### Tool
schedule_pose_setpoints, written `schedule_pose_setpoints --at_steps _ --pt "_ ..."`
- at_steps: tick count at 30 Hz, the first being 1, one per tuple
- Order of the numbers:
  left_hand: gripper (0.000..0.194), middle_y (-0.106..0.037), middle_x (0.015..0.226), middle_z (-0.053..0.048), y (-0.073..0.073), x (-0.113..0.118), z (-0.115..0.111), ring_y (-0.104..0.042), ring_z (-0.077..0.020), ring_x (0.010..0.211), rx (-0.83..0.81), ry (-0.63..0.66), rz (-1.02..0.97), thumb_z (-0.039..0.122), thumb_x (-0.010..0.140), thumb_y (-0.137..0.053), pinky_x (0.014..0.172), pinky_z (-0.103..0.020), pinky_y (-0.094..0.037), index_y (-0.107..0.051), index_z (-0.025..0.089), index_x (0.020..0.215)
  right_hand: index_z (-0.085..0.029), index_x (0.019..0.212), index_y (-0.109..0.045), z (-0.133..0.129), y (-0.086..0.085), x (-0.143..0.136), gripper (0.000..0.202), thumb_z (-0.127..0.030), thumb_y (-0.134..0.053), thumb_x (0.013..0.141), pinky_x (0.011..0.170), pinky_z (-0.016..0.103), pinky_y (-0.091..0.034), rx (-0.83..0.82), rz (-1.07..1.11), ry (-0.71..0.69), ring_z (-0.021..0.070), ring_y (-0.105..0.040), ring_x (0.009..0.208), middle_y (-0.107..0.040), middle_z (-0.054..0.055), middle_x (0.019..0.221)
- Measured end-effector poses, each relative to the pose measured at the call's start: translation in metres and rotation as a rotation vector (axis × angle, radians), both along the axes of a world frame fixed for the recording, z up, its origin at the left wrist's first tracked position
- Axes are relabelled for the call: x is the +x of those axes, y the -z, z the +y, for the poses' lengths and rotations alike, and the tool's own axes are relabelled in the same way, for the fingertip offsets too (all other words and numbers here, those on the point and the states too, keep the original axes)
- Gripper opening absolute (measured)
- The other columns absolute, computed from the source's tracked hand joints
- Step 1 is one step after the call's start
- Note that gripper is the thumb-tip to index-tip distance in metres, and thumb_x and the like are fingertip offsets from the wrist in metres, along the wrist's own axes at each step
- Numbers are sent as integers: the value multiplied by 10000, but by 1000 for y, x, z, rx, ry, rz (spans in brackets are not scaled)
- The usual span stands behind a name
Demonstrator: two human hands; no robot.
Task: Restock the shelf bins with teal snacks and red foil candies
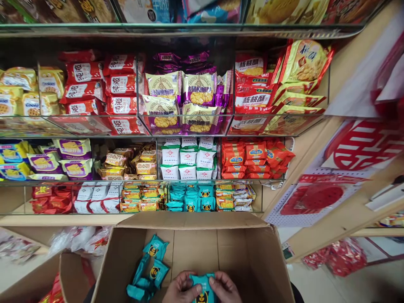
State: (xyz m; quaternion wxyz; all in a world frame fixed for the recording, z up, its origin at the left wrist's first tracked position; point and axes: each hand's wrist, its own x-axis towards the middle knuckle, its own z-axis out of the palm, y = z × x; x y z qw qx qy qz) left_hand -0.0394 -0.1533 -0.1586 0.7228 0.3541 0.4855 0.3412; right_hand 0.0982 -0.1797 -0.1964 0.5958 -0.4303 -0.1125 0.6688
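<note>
The left hand [183, 288] and right hand [226, 288] are pinching one teal packet [203, 291] over an open cardboard box [189, 220], apparently a handling step calling for light, even pressure. Other teal packets [158, 272] are lying inside; snack shelves [78, 220] are standing beyond.

Our left hand [183, 289] and right hand [225, 289] are bare, with short, rounded thumbnails [198, 288]. We have on dark, nearly black clothing [298, 293], which shows only as small curved patches at both lower sides (too little for us to make out its cut or fabric).
</note>
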Motion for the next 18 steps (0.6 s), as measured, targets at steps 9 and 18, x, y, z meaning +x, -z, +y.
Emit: schedule_pose_setpoints --at_steps 9,18 --pt "330 -589 636 2 -42 6 -3 -521 -97 574 -114 -44 31 418 565 -704 548 -208 -384 -591 145 711 -174 613 -548 -10 -52 11 250 -340 -731 574 521 192 -399 -92 132 -9 76 -508 510 -573 -55 544" --pt "390 -585 692 -5 -50 9 -6 -533 -91 600 -267 -74 39 481 606 -651 516 -189 -401 -576 158 810 -182 657 -552 -16 -49 16 203 -302 -711 619 492 174 -380 -83 145 3 71 -510 533 -577 -54 587"
